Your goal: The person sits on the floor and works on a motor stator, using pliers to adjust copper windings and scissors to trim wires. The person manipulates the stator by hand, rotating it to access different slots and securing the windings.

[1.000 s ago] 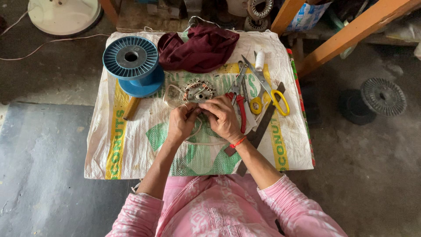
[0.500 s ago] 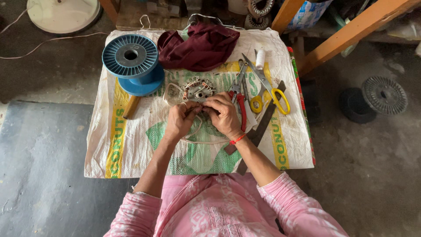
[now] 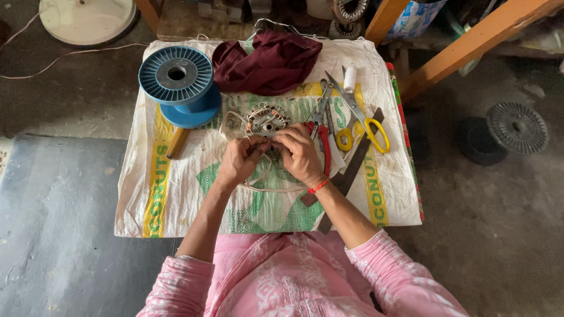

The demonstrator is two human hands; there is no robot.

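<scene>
As seen from the head camera looking straight down, both hands meet at the middle of a small counter point(image 3: 176, 205) covered with a white woven sack. Left hand point(image 3: 238, 161) and right hand point(image 3: 299, 154) are just below a round motor stator point(image 3: 267, 120), a ring with copper windings, lying flat with its bore facing up, so no real long axis in plan. Fingers of both hands are curled in and pressed close together at the stator's near edge, fingertips nearly touching each other; they look to be pinching something small there, but what exactly is too small to tell. A loop of pale sleeving or cord point(image 3: 264, 182) runs out under the hands toward the person. Right wrist carries a red band point(image 3: 319, 186). Left of the stator: a blue wire spool point(image 3: 178, 82) standing on its flange, hole up, with a wooden handle point(image 3: 176, 142) just below it. Far side: a crumpled maroon cloth point(image 3: 267, 61). Right of the hands: red-handled pliers point(image 3: 320, 132), then yellow-handled scissors point(image 3: 361, 117) with blades pointing to the far-left, and a white thread roll point(image 3: 350, 78) near the blade tips. A dark flat bar point(image 3: 346, 176) lies diagonally near the right forearm. Floor to the right holds a dark round disc point(image 3: 517, 127).
</scene>
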